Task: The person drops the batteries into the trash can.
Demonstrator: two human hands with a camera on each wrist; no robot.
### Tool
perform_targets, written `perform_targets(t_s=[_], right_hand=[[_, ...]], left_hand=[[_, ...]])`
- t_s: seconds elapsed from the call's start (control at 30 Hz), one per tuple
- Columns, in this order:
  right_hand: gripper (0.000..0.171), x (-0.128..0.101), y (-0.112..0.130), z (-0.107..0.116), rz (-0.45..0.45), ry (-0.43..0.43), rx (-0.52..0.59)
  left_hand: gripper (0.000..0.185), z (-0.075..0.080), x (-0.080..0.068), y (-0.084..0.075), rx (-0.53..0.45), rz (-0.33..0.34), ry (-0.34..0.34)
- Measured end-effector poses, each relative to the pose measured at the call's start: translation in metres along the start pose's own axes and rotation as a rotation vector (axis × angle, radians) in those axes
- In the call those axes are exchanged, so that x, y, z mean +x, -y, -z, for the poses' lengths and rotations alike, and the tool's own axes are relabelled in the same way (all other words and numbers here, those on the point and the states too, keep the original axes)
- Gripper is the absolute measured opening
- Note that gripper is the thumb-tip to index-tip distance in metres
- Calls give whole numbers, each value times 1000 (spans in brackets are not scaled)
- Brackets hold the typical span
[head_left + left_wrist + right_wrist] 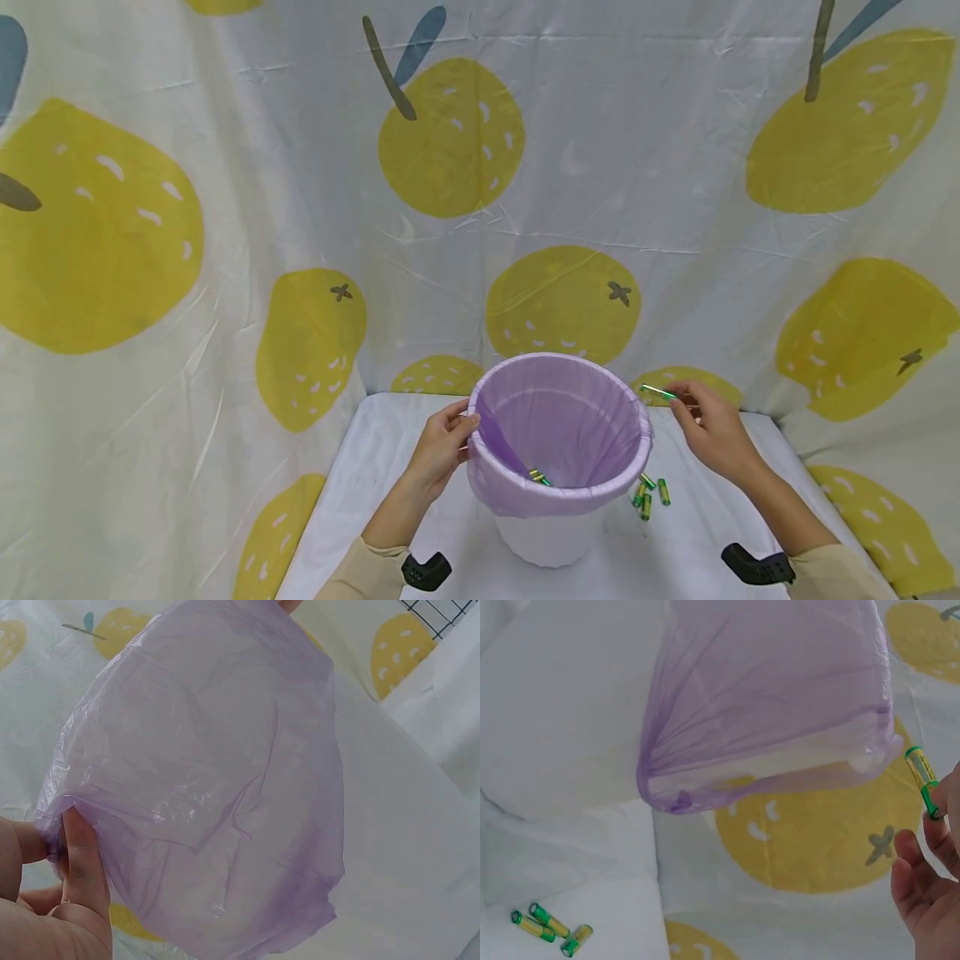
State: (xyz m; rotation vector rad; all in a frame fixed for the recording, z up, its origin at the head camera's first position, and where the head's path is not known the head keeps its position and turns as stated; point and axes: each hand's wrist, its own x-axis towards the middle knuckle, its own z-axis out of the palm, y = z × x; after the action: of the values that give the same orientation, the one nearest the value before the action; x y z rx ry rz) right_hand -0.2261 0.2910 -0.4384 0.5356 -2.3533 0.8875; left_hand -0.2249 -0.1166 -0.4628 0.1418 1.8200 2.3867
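Observation:
A small white bin (551,537) lined with a purple plastic bag (558,425) stands on the white table. My left hand (442,446) grips the bag-covered rim on the left side; its fingers (79,859) press the purple film. My right hand (708,429) pinches a green and yellow battery (658,392) just right of the rim, also seen as the battery (922,780) at my fingertips. Batteries (538,477) lie inside the bag. Three more batteries (648,493) lie on the table by the bin's right side, also seen as the loose batteries (549,928) in the right wrist view.
A white cloth with large yellow fruit prints (450,137) hangs behind and around the table (375,467). A black wire grid (442,613) shows at the top right of the left wrist view.

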Motion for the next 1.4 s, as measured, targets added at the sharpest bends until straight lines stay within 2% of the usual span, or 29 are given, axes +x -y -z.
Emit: perform_targets(t_s=[0.1, 0.37, 0.87, 1.1, 1.4], right_hand=[[20, 4, 3, -1, 21, 8, -6], [22, 14, 11, -8, 143, 31, 0], [22, 33, 29, -23, 231, 66, -6], [27, 39, 32, -28, 233, 98, 41], [24, 35, 28, -27, 221, 102, 17]], left_hand=[[50, 0, 0, 0, -5, -3, 0], [49, 1, -1, 0, -2, -6, -10], [50, 1, -2, -2, 2, -14, 4], [49, -1, -3, -1, -4, -10, 7], [51, -1, -3, -2, 1, -11, 10]])
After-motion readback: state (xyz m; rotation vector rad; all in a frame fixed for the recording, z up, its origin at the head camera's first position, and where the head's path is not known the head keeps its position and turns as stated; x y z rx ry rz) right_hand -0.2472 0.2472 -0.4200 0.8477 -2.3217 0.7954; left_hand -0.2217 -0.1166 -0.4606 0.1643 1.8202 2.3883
